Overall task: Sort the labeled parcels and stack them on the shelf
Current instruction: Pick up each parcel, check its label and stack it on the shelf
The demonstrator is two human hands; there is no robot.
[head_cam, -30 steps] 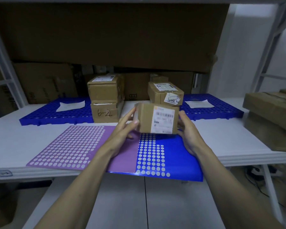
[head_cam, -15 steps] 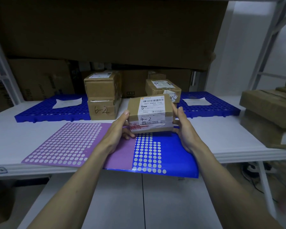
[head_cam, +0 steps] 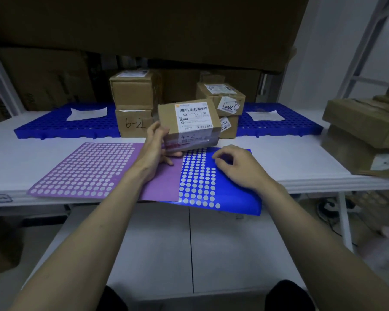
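Note:
A small brown parcel [head_cam: 166,118] with a white barcode label and "4-2" written on it is held tilted above the shelf board. My left hand [head_cam: 156,145] grips it at its left and bottom side. My right hand [head_cam: 234,164] is off the parcel, fingers curled, its fingertips down on the blue dotted sticker sheet [head_cam: 198,176]. Behind stand two stacks: the left stack [head_cam: 134,102] has "6-2" written on its lower box, the right stack [head_cam: 222,102] carries labels.
A purple dotted sheet [head_cam: 85,169] lies left of the blue one on the white shelf board [head_cam: 20,158]. Blue perforated pallets [head_cam: 61,125] with white paper slips line the back. Flat brown packages [head_cam: 364,135] pile up at the right. Large cartons fill the rear.
My right hand has let go of the parcel and dropped to the blue sheet. The parcel now rests in my left hand alone, tilted with its label facing up.

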